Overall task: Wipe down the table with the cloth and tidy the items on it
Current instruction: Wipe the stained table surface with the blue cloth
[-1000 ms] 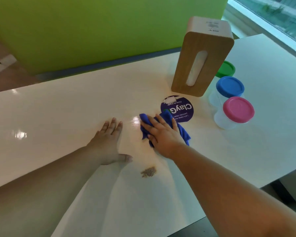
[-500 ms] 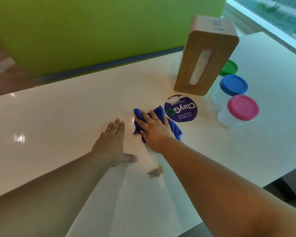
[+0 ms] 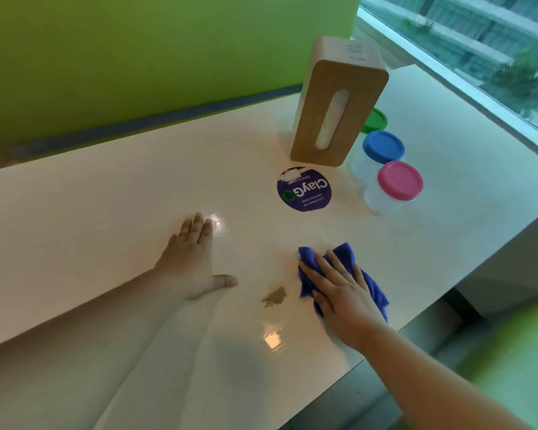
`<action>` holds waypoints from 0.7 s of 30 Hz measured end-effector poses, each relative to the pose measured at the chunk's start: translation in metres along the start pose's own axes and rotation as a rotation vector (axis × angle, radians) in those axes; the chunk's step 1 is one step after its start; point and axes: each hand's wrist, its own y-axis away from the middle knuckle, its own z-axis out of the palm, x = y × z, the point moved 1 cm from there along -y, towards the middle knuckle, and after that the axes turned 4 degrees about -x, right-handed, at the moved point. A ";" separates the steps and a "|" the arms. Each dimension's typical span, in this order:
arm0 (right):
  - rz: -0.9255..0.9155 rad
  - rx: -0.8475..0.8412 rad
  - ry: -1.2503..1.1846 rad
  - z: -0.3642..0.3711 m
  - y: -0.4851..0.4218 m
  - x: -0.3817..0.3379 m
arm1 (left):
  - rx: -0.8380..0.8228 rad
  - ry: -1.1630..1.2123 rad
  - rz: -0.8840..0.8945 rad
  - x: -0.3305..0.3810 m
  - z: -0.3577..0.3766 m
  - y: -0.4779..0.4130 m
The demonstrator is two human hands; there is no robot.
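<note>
Wiping's only partway: right hand (image 3: 343, 293) lies flat, fingers straight, pressing the blue cloth (image 3: 371, 282) near the desk's (image 3: 106, 212) front edge, just right of a brown crumb patch (image 3: 274, 297) not yet wiped. Left hand (image 3: 193, 259) rests flat and empty. Tubs (image 3: 398, 186) and tissue box (image 3: 336, 103) look untidied.

Bare forearms run to the left hand (image 3: 189, 265) and right hand (image 3: 343, 294) (nails short).

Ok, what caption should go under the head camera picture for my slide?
Right hand presses a blue cloth on the white table beside a brown smudge; left hand lies flat.
</note>
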 end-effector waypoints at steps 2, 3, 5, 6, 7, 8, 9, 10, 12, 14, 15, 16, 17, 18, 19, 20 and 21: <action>0.082 0.042 -0.010 -0.001 0.005 0.013 | -0.023 -0.026 0.034 -0.004 -0.004 0.003; 0.159 0.073 -0.027 0.000 0.002 0.016 | -0.032 -0.034 0.049 -0.005 -0.004 0.006; 0.288 0.112 -0.044 0.000 -0.005 0.005 | -0.057 -0.041 0.073 -0.002 0.002 0.017; 0.299 0.100 -0.046 0.000 -0.006 -0.006 | -0.073 -0.042 0.084 0.002 0.009 0.025; 0.264 0.078 -0.046 0.002 -0.005 -0.017 | -0.086 -0.048 0.090 0.005 0.016 0.032; 0.194 0.047 -0.037 0.005 0.000 -0.026 | -0.090 -0.063 0.095 0.008 0.022 0.039; 0.119 0.009 -0.018 0.008 0.007 -0.032 | -0.084 -0.079 0.101 0.009 0.027 0.043; 0.064 -0.022 -0.003 0.010 0.015 -0.034 | -0.073 -0.091 0.107 0.008 0.030 0.046; 0.043 -0.032 -0.001 0.011 0.022 -0.028 | -0.059 -0.095 0.121 0.003 0.032 0.046; 0.132 0.014 -0.013 0.009 0.017 -0.025 | -0.066 -0.093 0.127 0.001 0.034 0.045; 0.196 0.040 -0.027 0.009 0.011 -0.027 | -0.073 -0.094 0.126 0.001 0.035 0.043; 0.246 0.058 -0.042 0.008 0.006 -0.033 | -0.077 -0.096 0.126 0.000 0.035 0.043; 0.265 0.058 -0.052 0.009 0.004 -0.041 | -0.078 -0.097 0.129 0.000 0.035 0.043; 0.241 0.041 -0.051 0.011 0.005 -0.049 | -0.077 -0.095 0.133 0.000 0.036 0.044; 0.180 0.014 -0.047 0.013 0.009 -0.055 | -0.071 -0.089 0.137 -0.001 0.035 0.044; 0.105 -0.013 -0.038 0.016 0.014 -0.057 | -0.059 -0.080 0.141 -0.002 0.035 0.045; 0.048 -0.036 -0.033 0.018 0.019 -0.054 | -0.047 -0.071 0.145 -0.002 0.035 0.046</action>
